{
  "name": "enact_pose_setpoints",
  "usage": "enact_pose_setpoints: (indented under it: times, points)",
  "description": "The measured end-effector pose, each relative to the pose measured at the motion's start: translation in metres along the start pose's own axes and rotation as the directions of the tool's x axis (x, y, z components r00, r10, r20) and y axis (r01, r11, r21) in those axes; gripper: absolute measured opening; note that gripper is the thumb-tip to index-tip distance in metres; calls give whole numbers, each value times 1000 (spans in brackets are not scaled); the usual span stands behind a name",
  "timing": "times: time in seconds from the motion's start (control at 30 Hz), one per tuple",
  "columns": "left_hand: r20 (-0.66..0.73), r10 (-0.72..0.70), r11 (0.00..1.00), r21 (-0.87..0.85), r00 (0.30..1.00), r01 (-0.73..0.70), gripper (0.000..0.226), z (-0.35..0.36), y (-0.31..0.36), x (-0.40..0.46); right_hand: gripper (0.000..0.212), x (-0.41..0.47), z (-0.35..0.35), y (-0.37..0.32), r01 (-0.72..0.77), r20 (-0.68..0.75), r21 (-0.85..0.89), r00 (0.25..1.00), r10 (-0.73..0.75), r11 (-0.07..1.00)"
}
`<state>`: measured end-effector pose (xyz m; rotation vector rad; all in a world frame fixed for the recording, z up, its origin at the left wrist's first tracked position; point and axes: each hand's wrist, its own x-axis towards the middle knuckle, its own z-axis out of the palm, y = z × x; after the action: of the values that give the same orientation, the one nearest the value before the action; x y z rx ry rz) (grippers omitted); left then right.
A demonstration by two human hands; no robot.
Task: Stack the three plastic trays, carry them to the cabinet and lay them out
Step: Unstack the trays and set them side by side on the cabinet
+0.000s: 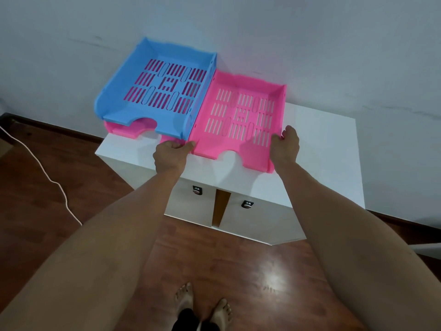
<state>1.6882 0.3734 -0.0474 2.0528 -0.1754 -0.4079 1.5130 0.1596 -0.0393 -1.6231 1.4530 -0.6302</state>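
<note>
A blue slotted tray [124, 91] sits stacked on a pink tray [124, 129], whose front lip pokes out beneath it, on the left part of the white cabinet top [319, 149]. A second pink tray [207, 137] lies flat on the cabinet to the right, its left wall against the blue one. My left hand [170, 156] grips this pink tray's front left corner. At its front right corner my right hand [286, 144] holds the side wall.
The cabinet stands against a pale wall and has two lower doors with dark latches [197, 190], one slightly ajar. A white cable [43, 168] runs across the wooden floor on the left. My bare feet [202, 304] are below.
</note>
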Motion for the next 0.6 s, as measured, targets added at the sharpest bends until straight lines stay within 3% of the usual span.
enact_pose_setpoints:
  times: [0.03, 0.13, 0.23, 0.47, 0.6]
  points:
    - [4, 7, 1000, 12, 1000, -8, 41, -4, 3, -3, 13, -5, -3, -5, -5, 6, 5, 1000, 5, 1000]
    - [27, 38, 997, 68, 999, -39, 34, -21, 15, -11, 56, -25, -11, -27, 47, 8, -46, 999, -47, 998]
    - [23, 79, 993, 89, 997, -81, 23, -43, 26, -14, 52, -44, -11, -50, 137, 8, -84, 991, -136, 987]
    - [-36, 166, 982, 93, 985, -162, 20, -102, 45, 14, 50, -88, 20, -92, 242, 199, -5, 951, -237, 970]
    - [-60, 171, 978, 134, 983, -162, 44, -128, 47, 57, 49, -104, 53, -114, 270, 240, -4, 935, -261, 963]
